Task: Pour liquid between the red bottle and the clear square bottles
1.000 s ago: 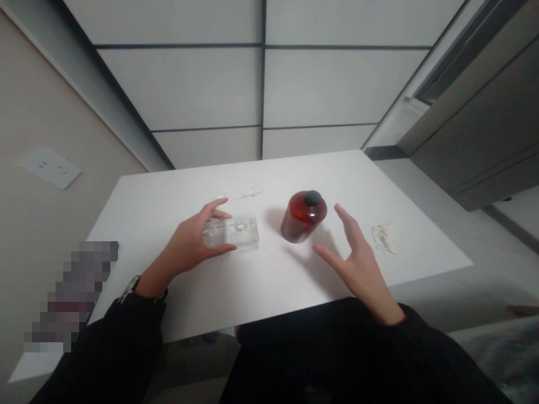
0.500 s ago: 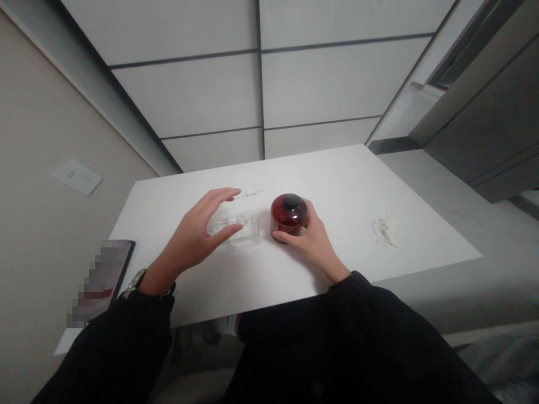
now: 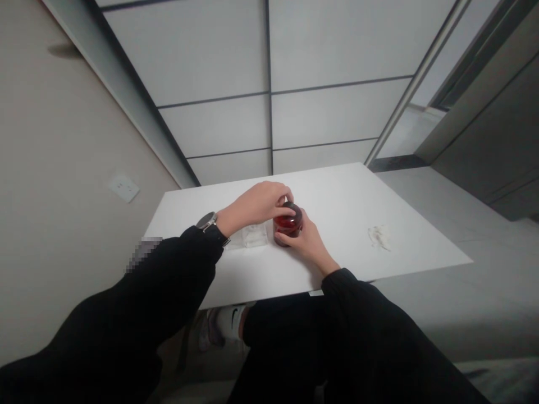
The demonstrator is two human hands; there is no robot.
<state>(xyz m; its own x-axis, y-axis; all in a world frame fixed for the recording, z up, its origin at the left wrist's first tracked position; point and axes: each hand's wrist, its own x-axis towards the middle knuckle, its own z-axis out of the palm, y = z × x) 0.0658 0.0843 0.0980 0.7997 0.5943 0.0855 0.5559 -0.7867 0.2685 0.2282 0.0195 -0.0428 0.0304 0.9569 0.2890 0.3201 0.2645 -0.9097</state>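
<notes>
Red bottle sits inside right grip, upright on white worktop. Right grip: thumb across the near side, fingers round the far right side, closed to the bottle's width, has hold of the body. Left grip is directly above, palm down, thumb and bent fingers closed about the dark cap at the bottle's top; cap partly covered by the fingers. Bottle body is therefore below left grip, between thumb and fingers of right grip.

Clear box: left of right grip, below left grip's wrist side, just beside bottle, partly hidden by the forearm. Crumpled whitish scrap lies on worktop well to the right of right grip.

Brands/writing: black swoosh logo, Nike type, on white sock, below and left of both grips, under worktop edge. Bottle side mostly behind fingers, can't tell if labelled. Watch on the wrist behind left grip, dial too small to read. Pixelated patch farther left of left grip, content unreadable.
</notes>
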